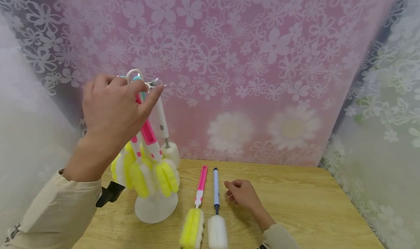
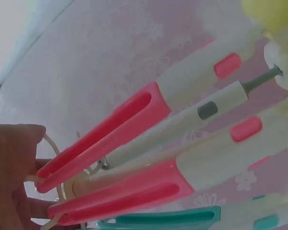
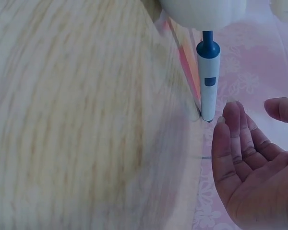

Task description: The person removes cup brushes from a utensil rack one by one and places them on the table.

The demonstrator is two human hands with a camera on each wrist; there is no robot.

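Observation:
At the top of a white brush stand [image 1: 156, 209], my left hand [image 1: 113, 103] grips among the hooks. The thumb lies on one side and the other fingers behind, in the left wrist view. Sponge bottle brushes hang there, including a pink-handled brush [image 2: 129, 187], another pink-handled brush [image 2: 110, 132], a white-handled brush [image 2: 182, 122] and a teal-handled brush [image 2: 168, 219]. My right hand [image 1: 242, 196] is relaxed and loosely curled over the table, holding nothing. Just left of it lies a blue-handled brush [image 1: 216, 189] with a white sponge head, beside a pink-handled brush [image 1: 201, 189] with a yellow-and-white head.
The wooden table [image 1: 288, 212] stands against a pink floral backdrop [image 1: 229, 59]. Pale floral curtains [image 1: 390, 107] border the right side. The stand's round base rests on the table's left part, with yellow-and-white sponge heads [image 1: 167, 178] hanging above it.

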